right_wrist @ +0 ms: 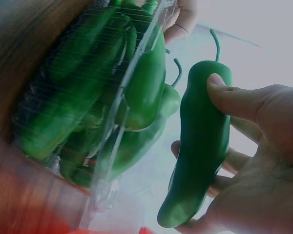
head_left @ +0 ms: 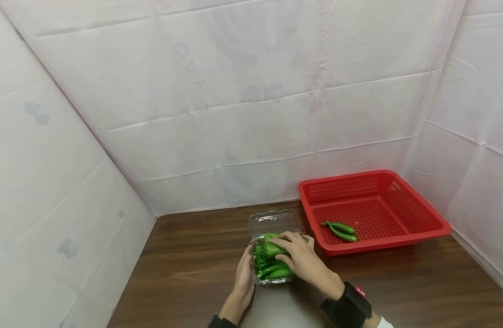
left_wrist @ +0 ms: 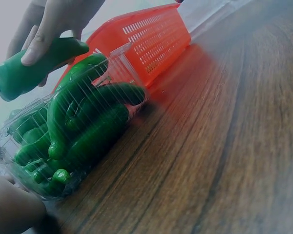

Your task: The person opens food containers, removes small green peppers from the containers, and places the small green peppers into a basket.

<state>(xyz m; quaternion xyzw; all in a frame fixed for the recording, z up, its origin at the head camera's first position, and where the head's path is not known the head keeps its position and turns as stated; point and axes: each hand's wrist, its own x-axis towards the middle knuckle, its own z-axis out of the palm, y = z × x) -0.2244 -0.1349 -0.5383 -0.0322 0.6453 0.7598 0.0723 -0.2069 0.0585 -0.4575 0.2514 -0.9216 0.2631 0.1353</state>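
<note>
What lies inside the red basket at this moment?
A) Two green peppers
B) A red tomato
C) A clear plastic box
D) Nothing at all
A: the head view shows two green peppers lying on the floor of the red basket, while the clear box stands outside it on the table.

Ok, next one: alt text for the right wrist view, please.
A right hand grips a green pepper, thumb on top, beside a clear plastic clamshell box packed with more green peppers. The fingertips of the left hand show at the box's far edge.
</note>
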